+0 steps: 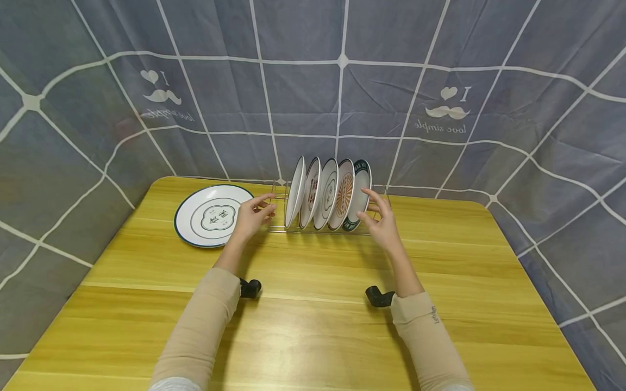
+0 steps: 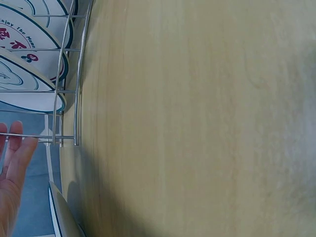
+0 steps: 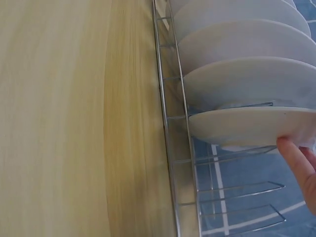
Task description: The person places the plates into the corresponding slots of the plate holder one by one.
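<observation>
Several plates stand on edge in a wire rack (image 1: 320, 232) at the back of the table. At the right of the row is a plate with a dark green patterned rim (image 1: 361, 174); my right hand (image 1: 383, 222) pinches it at its near right edge. In the right wrist view, fingertips meet the white underside of this plate (image 3: 237, 126). My left hand (image 1: 251, 217) is beside the rack's left end, fingers extended, fingertips at the end wire (image 2: 29, 135). A larger blue-rimmed plate (image 1: 195, 217) lies flat to the left, its right side partly hidden by this hand.
The yellow wooden table (image 1: 313, 326) extends toward me. Grey-blue cloth with white lines (image 1: 313, 98) hangs close behind the rack and along both sides. In the right wrist view, bare wire dividers (image 3: 247, 190) stand beyond the end plate. Black wrist fittings (image 1: 379, 296) project inward from the sleeves.
</observation>
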`<state>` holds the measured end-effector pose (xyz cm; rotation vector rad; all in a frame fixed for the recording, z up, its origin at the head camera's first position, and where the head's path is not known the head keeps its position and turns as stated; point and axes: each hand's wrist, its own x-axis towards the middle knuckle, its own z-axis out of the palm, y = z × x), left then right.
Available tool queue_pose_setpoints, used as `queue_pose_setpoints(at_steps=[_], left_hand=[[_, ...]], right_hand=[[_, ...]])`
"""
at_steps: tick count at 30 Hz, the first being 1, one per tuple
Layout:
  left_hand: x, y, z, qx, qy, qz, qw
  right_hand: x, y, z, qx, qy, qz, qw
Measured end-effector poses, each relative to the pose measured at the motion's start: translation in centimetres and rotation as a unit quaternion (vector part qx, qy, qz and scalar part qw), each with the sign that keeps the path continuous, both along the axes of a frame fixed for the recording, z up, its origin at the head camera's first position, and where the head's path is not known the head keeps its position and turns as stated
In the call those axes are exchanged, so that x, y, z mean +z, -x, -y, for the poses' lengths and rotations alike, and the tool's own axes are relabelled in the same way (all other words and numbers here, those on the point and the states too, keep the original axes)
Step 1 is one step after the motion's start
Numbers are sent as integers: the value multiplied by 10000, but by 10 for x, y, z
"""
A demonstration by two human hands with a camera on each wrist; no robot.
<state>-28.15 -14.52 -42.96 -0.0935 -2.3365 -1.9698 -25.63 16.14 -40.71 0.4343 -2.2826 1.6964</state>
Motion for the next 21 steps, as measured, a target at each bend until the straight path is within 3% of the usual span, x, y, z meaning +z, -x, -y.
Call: queue_pose_setpoints(at_steps=[8, 15, 18, 21], left_hand=[[2, 1, -1, 53, -339, 108, 9994], [3, -1, -1, 53, -514, 144, 9986], [4, -4, 1, -2, -573, 158, 9982], [5, -10, 8, 24, -556, 86, 9984]], right_hand=[[0, -1, -3, 260, -77, 143, 9995], [3, -4, -1, 248, -61, 205, 9995], [6, -9, 3, -66, -99, 146, 9998], [9, -16, 11, -663, 11, -331, 9972]])
